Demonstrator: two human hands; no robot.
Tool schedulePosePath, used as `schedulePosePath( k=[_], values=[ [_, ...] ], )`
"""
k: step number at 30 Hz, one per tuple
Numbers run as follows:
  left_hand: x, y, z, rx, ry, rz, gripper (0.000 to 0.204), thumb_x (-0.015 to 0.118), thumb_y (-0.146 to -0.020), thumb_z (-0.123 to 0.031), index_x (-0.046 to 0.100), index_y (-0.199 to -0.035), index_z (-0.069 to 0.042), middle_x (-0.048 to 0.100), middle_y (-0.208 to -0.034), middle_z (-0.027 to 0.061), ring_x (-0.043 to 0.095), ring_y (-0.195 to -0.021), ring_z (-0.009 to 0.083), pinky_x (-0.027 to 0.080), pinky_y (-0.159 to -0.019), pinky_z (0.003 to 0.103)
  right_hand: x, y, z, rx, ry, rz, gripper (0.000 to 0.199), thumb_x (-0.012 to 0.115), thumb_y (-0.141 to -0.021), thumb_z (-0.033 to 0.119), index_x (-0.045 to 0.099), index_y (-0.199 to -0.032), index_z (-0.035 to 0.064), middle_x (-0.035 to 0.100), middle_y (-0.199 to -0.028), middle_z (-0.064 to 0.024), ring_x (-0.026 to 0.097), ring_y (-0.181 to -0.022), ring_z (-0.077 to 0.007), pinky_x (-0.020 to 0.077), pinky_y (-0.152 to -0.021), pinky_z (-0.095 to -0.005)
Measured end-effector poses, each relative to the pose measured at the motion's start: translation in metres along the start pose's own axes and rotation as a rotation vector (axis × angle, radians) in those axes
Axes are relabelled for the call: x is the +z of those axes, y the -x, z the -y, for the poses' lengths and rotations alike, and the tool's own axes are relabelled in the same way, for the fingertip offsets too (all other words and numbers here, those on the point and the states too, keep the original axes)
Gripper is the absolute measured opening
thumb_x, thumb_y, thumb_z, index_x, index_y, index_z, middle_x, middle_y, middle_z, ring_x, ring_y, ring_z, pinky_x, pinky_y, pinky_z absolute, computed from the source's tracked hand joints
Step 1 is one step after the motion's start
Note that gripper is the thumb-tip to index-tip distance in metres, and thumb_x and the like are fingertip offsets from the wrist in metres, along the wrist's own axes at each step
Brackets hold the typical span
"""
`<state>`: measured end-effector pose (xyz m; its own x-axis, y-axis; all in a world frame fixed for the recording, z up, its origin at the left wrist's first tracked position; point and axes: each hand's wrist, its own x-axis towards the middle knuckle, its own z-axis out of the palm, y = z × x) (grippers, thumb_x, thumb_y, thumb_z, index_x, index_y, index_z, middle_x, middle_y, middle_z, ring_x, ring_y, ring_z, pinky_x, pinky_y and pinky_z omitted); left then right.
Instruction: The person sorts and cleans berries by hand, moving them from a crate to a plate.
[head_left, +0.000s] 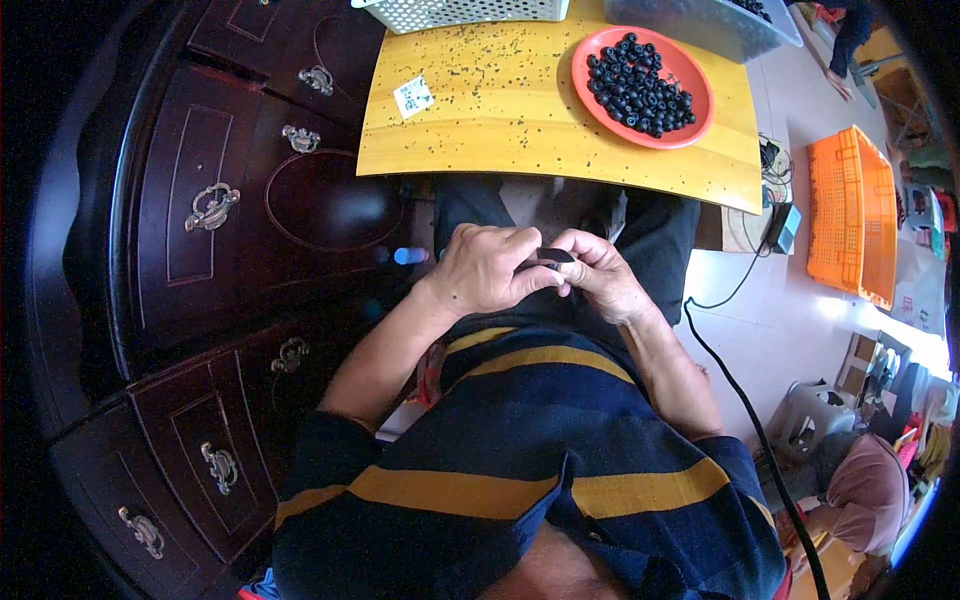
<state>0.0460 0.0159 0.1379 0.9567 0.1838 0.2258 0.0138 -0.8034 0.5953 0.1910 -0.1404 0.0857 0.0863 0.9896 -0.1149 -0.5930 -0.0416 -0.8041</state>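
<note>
Both of my hands meet above my lap, just in front of the table edge. My left hand [490, 268] is closed, and a short dark knife blade [556, 255] juts from between its thumb and forefinger toward the right. The handle is hidden in the fist. My right hand [602, 278] pinches with thumb and forefinger at the blade's tip, around a small black piece mostly covered by the fingers. On the yellow table ahead, an orange-red plate [583, 80] holds a heap of small black ring-shaped parts [640, 88].
Black specks and a white printed label [413, 96] lie on the yellow table [470, 140]. Behind stand a white basket [465, 12] and a clear bin [700, 35]. Dark drawers [200, 200] close in the left. To the right are an orange crate [850, 215], a black cable [740, 390] and another person [865, 490].
</note>
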Motion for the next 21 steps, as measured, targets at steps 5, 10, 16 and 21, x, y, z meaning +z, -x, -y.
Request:
schedulePosePath(
  k=[5,10,16,21],
  values=[
    [-0.002,-0.002,-0.001,-0.011,-0.016,0.024,0.047,0.071,-0.086,-0.049,0.052,-0.073,-0.008,0.061,-0.065,0.0104,0.065,-0.06,0.0325,0.05,-0.053,0.043,0.001,0.001,-0.001,0.007,-0.032,-0.018,0.019,0.067,-0.097,0.024,0.065,-0.102,0.0067,0.062,-0.087,0.0039,0.055,-0.075,-0.0052,0.0474,-0.069,-0.0215],
    [-0.002,-0.001,-0.002,-0.028,0.012,0.052,0.046,0.072,-0.086,-0.047,0.052,-0.071,-0.008,0.06,-0.064,0.0104,0.065,-0.058,0.0322,0.05,-0.053,0.042,-0.002,-0.001,-0.001,0.034,-0.036,0.027,0.02,0.066,-0.097,0.025,0.065,-0.103,0.0066,0.063,-0.087,0.003,0.055,-0.076,-0.0056,0.0469,-0.069,-0.0217],
    [0.008,-0.004,-0.004,-0.013,-0.052,0.009,0.043,0.07,-0.086,-0.048,0.055,-0.074,-0.009,0.063,-0.063,0.0094,0.066,-0.056,0.0304,0.05,-0.049,0.042,-0.004,0.007,-0.003,0.028,-0.159,-0.087,0.018,0.066,-0.097,0.023,0.065,-0.107,0.0073,0.064,-0.089,0.0017,0.057,-0.074,-0.0067,0.0464,-0.066,-0.0202],
    [0.002,-0.007,-0.005,-0.059,-0.015,-0.045,0.047,0.072,-0.084,-0.051,0.054,-0.074,-0.008,0.062,-0.061,0.0096,0.066,-0.056,0.031,0.05,-0.05,0.043,0.002,0.006,-0.004,0.02,-0.261,-0.148,0.016,0.067,-0.097,0.022,0.063,-0.105,0.0089,0.063,-0.086,0.0031,0.057,-0.072,-0.0066,0.0459,-0.064,-0.0193]
  ],
)
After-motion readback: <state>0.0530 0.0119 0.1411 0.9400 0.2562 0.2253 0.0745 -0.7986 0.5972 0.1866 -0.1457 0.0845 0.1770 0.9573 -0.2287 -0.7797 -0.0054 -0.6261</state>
